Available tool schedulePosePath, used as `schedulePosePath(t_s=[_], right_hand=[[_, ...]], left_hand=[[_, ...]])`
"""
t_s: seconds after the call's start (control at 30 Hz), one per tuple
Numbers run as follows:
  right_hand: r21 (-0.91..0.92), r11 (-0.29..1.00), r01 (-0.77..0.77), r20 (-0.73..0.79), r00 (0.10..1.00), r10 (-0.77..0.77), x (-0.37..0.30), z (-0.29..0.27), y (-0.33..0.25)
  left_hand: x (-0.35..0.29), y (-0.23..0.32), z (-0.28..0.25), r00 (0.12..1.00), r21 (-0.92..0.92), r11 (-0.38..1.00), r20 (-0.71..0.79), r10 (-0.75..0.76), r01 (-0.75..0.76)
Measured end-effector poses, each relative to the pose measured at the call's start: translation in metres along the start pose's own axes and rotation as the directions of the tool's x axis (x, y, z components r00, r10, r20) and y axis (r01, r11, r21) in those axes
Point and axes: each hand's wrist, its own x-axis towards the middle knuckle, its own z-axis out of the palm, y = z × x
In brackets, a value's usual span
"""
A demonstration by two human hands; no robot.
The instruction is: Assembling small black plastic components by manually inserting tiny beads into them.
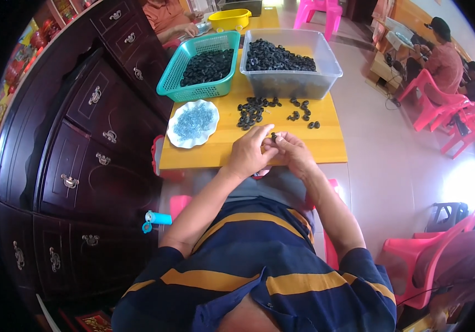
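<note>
L hand (254,148) alongside, R hand (295,150) w/ blk pc (273,135)

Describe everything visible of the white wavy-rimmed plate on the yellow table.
The round white plate has a scalloped rim and a smooth surface; plastic or ceramic, I cannot tell. It sits upright on the yellow wood-look table, near its left edge, bearing a loose heap of small clear bluish pieces. The green perforated plastic basket stands just beyond; contact is unclear. Neither left hand nor right hand touches it.
</note>
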Motion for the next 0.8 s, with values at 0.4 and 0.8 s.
schedulePosePath(t_s=[0.4,0.8], right_hand=[[0.047,0.997,-0.056,0.058,0.997,0.053,0.002,-0.011,0.003],[0.046,0.997,-0.057,0.078,0.996,0.053,0.001,-0.012,0.000]], left_hand=[[0.003,-0.003,0.009,0.999,0.065,0.998,0.037,-0.002,0.000],[0.004,-0.007,0.010,0.997,0.015,0.999,0.073,0.039,-0.040]])
